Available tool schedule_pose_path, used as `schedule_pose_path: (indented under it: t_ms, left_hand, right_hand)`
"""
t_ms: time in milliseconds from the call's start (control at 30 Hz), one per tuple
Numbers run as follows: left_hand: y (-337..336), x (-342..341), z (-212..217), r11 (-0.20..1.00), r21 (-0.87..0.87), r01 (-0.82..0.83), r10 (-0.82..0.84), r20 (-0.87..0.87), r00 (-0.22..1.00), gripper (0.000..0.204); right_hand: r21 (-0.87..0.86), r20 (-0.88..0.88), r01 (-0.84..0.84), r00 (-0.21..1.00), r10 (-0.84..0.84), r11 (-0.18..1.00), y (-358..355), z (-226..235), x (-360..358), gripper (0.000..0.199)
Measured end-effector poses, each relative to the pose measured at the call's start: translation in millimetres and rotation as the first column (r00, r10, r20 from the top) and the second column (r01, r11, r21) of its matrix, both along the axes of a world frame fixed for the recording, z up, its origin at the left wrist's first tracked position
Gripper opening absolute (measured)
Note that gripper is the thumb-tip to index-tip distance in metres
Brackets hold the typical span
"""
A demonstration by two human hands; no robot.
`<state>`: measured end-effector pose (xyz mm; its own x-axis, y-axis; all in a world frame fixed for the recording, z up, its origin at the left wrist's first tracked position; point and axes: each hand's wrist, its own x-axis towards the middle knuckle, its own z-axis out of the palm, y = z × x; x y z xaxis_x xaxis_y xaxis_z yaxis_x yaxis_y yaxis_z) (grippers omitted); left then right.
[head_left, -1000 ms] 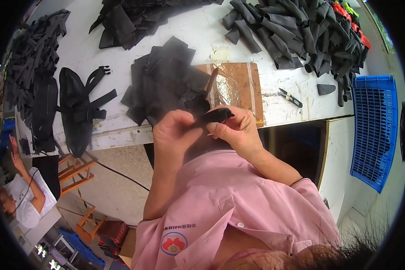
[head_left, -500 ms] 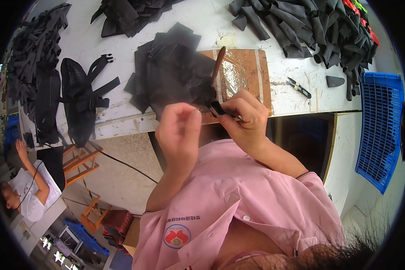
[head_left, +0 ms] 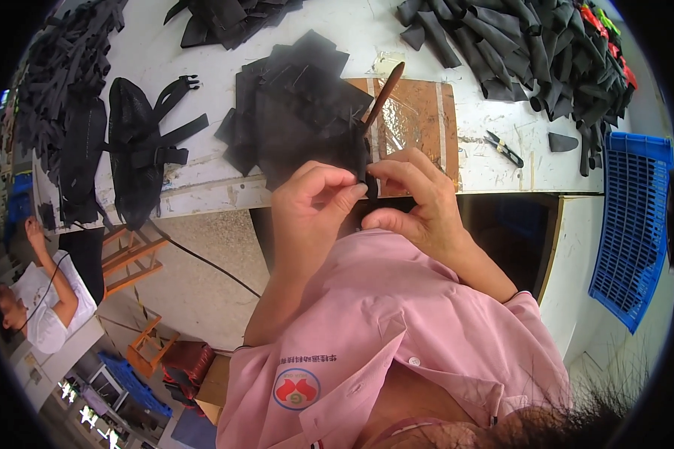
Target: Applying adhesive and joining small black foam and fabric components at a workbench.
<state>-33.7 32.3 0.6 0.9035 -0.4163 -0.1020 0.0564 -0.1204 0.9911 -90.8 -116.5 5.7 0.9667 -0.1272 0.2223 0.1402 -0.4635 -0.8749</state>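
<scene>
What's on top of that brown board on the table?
On the brown board: shiny clear film, with black fabric pieces overlapping its left side. A slim brown object crosses it in view. Fabric and the right hand hide parts of it.

before me my scuffed white worktop (head_left: 146, 45) carries a spread stack of flat black pieces (head_left: 299, 97), with a brown board (head_left: 430, 120) beside it. to my right lie snips (head_left: 505, 150), a black scrap (head_left: 562, 142) and a heap of curled black pieces (head_left: 509, 45); to my left, a strapped black pouch (head_left: 135, 165) and a heap of black strips (head_left: 64, 75).
</scene>
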Motion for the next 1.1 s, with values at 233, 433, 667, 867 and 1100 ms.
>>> schedule_pose_path:
  t_ms: [233, 433, 667, 867, 1100]
  left_hand:
    - [-10.0, -8.1, 5.6, 0.987, 0.151, -0.046, -0.020, 0.409, 0.912, 0.006]
    - [-22.3, -5.8, -3.2, 0.938, -0.196, -0.288, 0.256, -0.172, 0.951, 0.019]
    - [-13.0, 1.0, -5.4, 0.936, -0.329, -0.128, 0.019, -0.316, 0.949, 0.021]
    - [-27.4, -8.2, -22.4, 0.949, -0.044, -0.311, 0.303, 0.388, 0.870, 0.017]
    - [-10.7, -4.4, -1.5, 0.624, -0.776, -0.090, -0.464, -0.461, 0.757, 0.022]
  right_hand:
    - [0.026, -0.009, 0.034, 0.999, -0.034, 0.999, 3.1, 1.5, 3.4, 0.014]
    - [-0.166, 0.047, 0.251, 0.968, -0.247, 0.954, 12.4, -18.2, 16.0, 0.015]
    - [0.888, -0.410, 0.328, 0.882, 0.231, 0.323, 0.0, -18.6, 12.1, 0.008]
    - [0.959, -0.267, 0.212, 0.898, 0.348, 0.190, 2.3, -26.9, 7.5, 0.009]
    - [0.917, -0.304, 0.217, 0.924, 0.235, 0.334, -5.7, -24.9, 10.5, 0.011]
